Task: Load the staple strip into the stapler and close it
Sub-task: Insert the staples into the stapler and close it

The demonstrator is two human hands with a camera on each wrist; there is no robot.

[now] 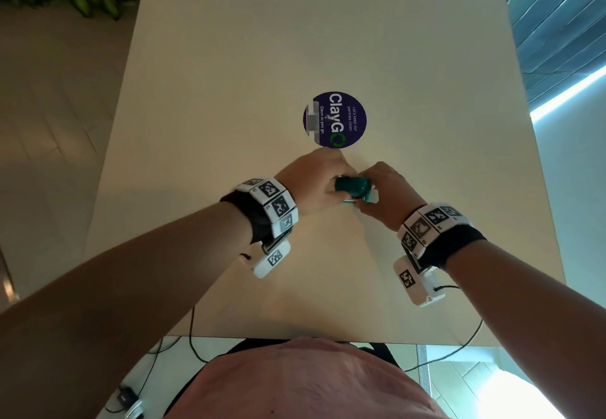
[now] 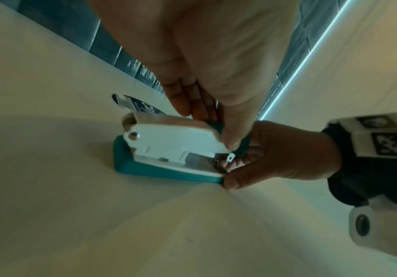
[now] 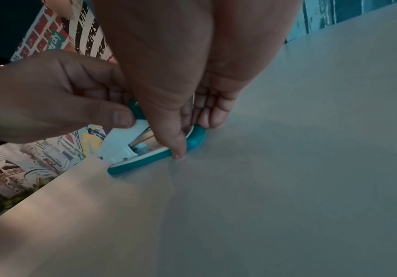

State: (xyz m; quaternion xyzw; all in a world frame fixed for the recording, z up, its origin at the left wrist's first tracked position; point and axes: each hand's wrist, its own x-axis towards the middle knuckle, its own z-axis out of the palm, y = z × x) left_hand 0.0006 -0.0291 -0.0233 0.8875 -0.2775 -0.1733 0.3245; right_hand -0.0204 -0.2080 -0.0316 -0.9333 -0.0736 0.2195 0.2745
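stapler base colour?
Teal; the stapler has a teal base under a white body, clearest in the left wrist view.

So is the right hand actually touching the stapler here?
Touching. The right wrist view shows the right hand with its thumb pressed against the stapler base's near edge and fingertips on its front end.

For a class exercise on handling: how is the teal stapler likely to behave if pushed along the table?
The stapler probably slides rather than rolls: its flat teal base lies on the table. Its raised white upper part looks hinged, so it may swing. Both the left hand and right hand grip it.
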